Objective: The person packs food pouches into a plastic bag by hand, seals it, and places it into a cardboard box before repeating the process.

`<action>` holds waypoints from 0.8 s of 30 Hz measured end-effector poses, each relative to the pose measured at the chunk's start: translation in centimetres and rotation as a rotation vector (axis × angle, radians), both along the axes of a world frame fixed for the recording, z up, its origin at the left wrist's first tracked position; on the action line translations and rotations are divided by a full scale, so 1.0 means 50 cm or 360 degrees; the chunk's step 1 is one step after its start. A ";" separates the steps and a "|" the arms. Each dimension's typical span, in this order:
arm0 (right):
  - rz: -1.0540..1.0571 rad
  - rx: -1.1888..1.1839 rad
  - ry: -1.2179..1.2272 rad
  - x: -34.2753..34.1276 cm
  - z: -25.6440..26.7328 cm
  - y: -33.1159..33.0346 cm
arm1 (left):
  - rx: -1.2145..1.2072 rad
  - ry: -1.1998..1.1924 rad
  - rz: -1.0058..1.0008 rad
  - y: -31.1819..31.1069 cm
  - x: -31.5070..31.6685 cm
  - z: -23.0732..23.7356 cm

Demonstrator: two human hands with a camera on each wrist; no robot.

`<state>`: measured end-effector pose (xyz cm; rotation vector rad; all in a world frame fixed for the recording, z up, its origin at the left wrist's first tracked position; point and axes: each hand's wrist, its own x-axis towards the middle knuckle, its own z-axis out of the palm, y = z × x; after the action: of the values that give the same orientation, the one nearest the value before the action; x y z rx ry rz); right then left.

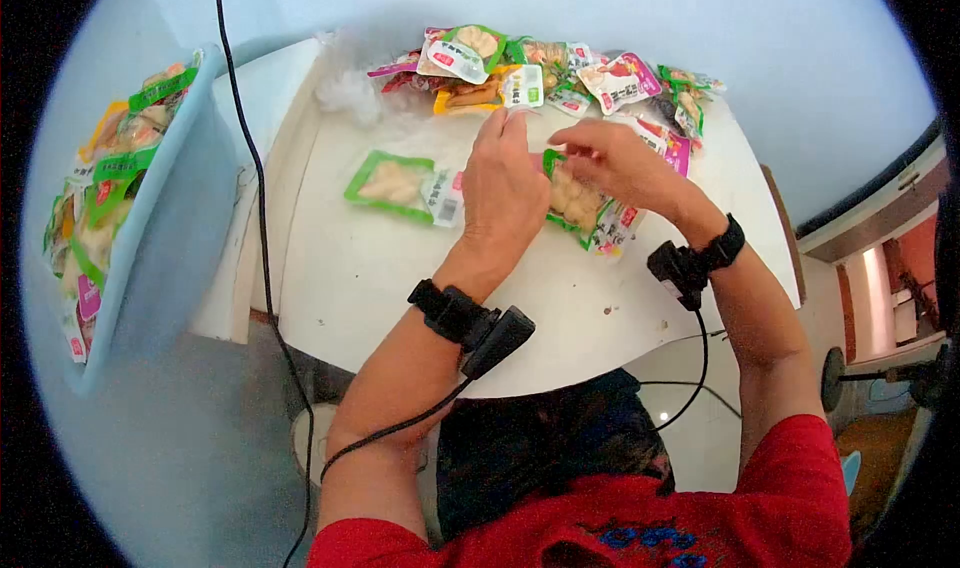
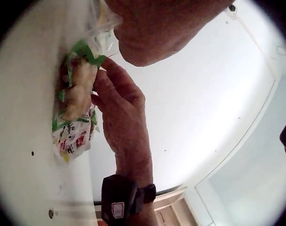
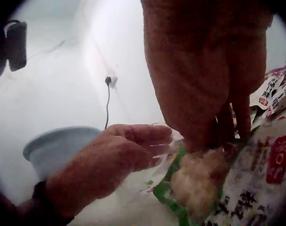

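Observation:
My right hand (image 1: 620,163) pinches the upper edge of a green-edged snack packet (image 1: 577,203) with pale lumpy pieces behind its clear window. In the left wrist view its thumb and fingers meet on the packet's green border (image 2: 82,49). My left hand (image 1: 505,188) is just to the left, its fingers pointing forward and pinching thin clear plastic film (image 2: 103,21). In the right wrist view the film shows at the left fingertips, beside the packet. A second green-edged packet (image 1: 393,183) lies flat left of my left hand.
A pile of colourful snack packets (image 1: 545,63) lies along the table's back edge by the wall. Crumpled clear plastic bags (image 1: 350,98) sit at the back left. A blue tub (image 1: 165,218) with more packets stands left of the table (image 1: 400,288). A black cable hangs at the left.

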<state>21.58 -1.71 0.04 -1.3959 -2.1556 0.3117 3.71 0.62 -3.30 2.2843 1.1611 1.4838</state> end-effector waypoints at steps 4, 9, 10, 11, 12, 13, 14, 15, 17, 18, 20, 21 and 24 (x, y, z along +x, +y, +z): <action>-0.0425 -0.0078 -0.0308 0.022 0.047 -0.068 | -0.0055 0.0021 -0.0044 -0.012 0.001 0.013; -0.0505 -0.0449 -0.0346 0.039 0.003 -0.136 | -0.0062 0.0149 -0.0037 -0.018 0.005 0.014; -0.0512 -0.0407 -0.0281 0.035 -0.002 -0.142 | -0.0046 0.0153 -0.0029 -0.018 0.005 0.011; -0.0514 -0.0507 -0.0024 0.040 -0.007 -0.140 | -0.0029 0.0162 -0.0023 -0.019 0.008 0.007; -0.0514 -0.0603 0.0235 0.048 -0.014 -0.140 | -0.0009 0.0174 -0.0018 -0.022 0.007 0.011; -0.0511 -0.0695 0.0494 0.050 -0.020 -0.138 | -0.0106 0.0191 -0.0042 -0.026 0.006 0.017; -0.0396 -0.0621 0.0849 0.045 -0.022 -0.140 | -0.0205 0.0205 -0.0065 -0.034 0.005 0.026; -0.0431 -0.0660 0.1003 0.036 -0.015 -0.144 | -0.0301 0.0212 -0.0089 -0.039 0.005 0.033; -0.0494 -0.0734 0.1295 0.015 0.012 -0.145 | -0.0193 0.0222 -0.0049 -0.036 0.009 0.020; -0.0461 -0.0732 0.1378 0.012 0.008 -0.139 | -0.0141 0.0222 -0.0028 -0.034 0.009 0.018; -0.0407 -0.0724 0.1533 0.009 0.000 -0.128 | -0.0097 0.0203 -0.0037 -0.032 0.009 0.019; -0.0383 -0.0788 0.1608 0.005 0.005 -0.124 | -0.0075 0.0191 -0.0043 -0.031 0.009 0.021; -0.0302 -0.0934 0.1855 -0.024 0.015 -0.106 | -0.0024 0.0163 -0.0048 -0.029 0.011 0.020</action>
<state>20.37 -7.01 0.79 -1.1820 -0.9785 1.3594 4.26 -0.82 -2.28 2.3822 1.1547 1.3573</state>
